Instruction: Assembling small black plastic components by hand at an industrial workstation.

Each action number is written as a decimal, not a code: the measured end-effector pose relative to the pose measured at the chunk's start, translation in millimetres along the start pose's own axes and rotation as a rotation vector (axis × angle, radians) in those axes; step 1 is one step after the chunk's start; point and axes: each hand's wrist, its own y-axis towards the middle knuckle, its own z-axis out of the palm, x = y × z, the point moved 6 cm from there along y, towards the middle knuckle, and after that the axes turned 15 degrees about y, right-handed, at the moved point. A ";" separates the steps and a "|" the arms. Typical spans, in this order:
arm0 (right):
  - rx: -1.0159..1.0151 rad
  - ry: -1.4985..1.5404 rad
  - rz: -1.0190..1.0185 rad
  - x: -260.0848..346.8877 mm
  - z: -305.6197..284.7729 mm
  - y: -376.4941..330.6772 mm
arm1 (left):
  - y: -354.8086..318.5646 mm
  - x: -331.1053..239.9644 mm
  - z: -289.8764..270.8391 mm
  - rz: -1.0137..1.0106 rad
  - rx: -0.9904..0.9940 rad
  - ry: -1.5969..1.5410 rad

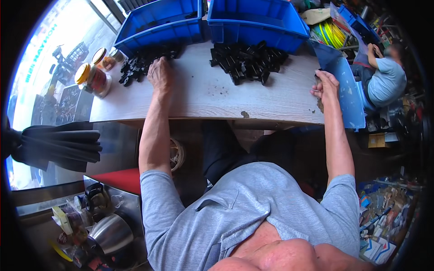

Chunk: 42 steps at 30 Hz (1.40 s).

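Left hand [160, 72] lies flat, holding nothing, touching small pile of black plastic parts [138, 65] on worktop [203, 97]. Right hand [324, 86] curled at worktop edge; what it holds, cannot tell. Best pick one part at a time.

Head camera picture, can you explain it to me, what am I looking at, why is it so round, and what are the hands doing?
The picture comes from a wide fisheye camera worn on a person's head, looking down, so straight edges bend near the rim. At the bottom you see the person's own chest and grey shirt; both bare forearms reach up onto a pale wooden table.

The left hand rests palm down at a pile of small black plastic parts. The right hand is curled at the table's right edge beside a blue panel; whether it holds something small I cannot tell.

A bigger heap of black parts lies in the middle, two blue bins stand behind, and jars with yellow lids sit at the left. Another person in a light blue shirt sits at the far right.
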 end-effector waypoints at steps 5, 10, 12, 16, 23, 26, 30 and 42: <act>0.245 -0.115 0.104 -21.2 40.5 -16.4 | -8.2 -27.0 -23.0 0.151 0.175 -0.028; 0.417 -0.239 0.055 -26.7 87.4 -27.4 | -32.2 -56.8 -39.7 0.377 0.240 -0.048; 0.510 -0.283 0.000 -27.7 102.0 -27.4 | -37.5 -66.2 -44.4 0.408 0.247 -0.067; 0.533 -0.499 -0.116 -24.1 119.2 -27.2 | -41.2 -78.3 -52.3 0.471 0.387 -0.083; 0.525 -0.571 -0.144 -28.9 126.0 -25.4 | -39.6 -63.6 -59.9 0.468 0.231 -0.043; 0.480 -0.540 -0.157 -28.3 118.7 -22.0 | -38.8 -61.0 -62.8 0.439 0.107 -0.039; 0.477 -0.520 0.023 -37.1 111.6 -24.3 | -29.9 -47.3 -39.9 0.441 0.083 -0.208; 0.418 -0.550 0.002 -37.2 105.6 -46.3 | -16.2 -36.7 -17.3 0.226 0.236 -0.359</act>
